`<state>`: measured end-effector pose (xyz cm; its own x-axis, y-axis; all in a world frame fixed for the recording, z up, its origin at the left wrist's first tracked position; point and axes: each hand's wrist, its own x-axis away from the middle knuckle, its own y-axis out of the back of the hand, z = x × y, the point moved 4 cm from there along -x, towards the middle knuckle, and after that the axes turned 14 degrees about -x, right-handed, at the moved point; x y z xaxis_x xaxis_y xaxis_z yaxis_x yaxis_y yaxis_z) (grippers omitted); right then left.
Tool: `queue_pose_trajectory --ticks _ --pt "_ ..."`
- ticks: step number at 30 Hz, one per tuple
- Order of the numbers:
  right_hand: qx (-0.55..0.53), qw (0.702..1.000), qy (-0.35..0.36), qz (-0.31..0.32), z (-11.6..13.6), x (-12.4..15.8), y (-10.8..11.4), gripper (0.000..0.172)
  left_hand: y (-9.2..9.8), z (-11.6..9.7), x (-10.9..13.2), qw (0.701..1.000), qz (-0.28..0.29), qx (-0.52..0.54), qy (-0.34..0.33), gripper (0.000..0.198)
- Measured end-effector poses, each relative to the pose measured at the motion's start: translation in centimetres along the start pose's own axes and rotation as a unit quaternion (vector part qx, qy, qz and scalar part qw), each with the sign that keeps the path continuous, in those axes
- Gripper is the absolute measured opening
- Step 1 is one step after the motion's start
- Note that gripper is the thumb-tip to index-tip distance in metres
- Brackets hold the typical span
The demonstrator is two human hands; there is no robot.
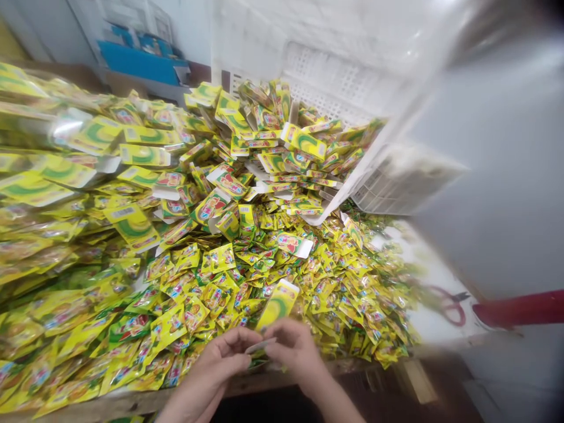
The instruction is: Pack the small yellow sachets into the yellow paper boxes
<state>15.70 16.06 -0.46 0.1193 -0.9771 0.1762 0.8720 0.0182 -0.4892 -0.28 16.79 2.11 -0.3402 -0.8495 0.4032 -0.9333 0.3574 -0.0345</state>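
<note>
My left hand point(227, 358) and my right hand point(295, 352) meet at the table's near edge, fingers closed and thumbs toward each other. Between their fingertips shows the pale flap of a small carton, held by both hands. A yellow-and-green carton face point(278, 304) with a white end flap reaches away just beyond the fingers; the hands hide whether it is the same carton. Glossy yellow sachets point(215, 296) with colourful print lie heaped around and in front of both hands. One printed carton point(294, 244) with a white flap rests on top of the sachets.
A tipped white plastic crate point(339, 76) spills flat yellow cartons point(304, 141) onto the pile. More cartons point(132, 226) cover the left side. Red-handled scissors point(452, 308) lie at the table's right end, beside a red bar-like object point(520, 308). A blue box point(136, 61) stands behind.
</note>
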Motion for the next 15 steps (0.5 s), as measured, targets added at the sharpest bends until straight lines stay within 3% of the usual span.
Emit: queue_pose_trajectory --ticks 4,7,13,15 --pt "0.096 0.991 0.088 -0.01 1.1 -1.5 -0.5 0.012 0.6 1.1 -0.3 0.994 -0.104 -0.031 -0.025 0.03" --pt "0.117 0.987 0.113 -0.01 2.3 -2.0 -0.8 0.011 1.6 1.6 -0.9 0.979 -0.163 -0.108 -0.065 0.032" --pt "0.069 0.994 0.06 -0.063 1.2 -2.0 -0.6 0.021 2.1 1.4 -2.0 0.96 -0.169 -0.183 -0.125 0.031" --pt "0.072 0.991 0.071 -0.082 0.9 -2.0 -0.4 0.024 2.0 1.0 -2.3 0.951 -0.156 -0.216 -0.154 0.031"
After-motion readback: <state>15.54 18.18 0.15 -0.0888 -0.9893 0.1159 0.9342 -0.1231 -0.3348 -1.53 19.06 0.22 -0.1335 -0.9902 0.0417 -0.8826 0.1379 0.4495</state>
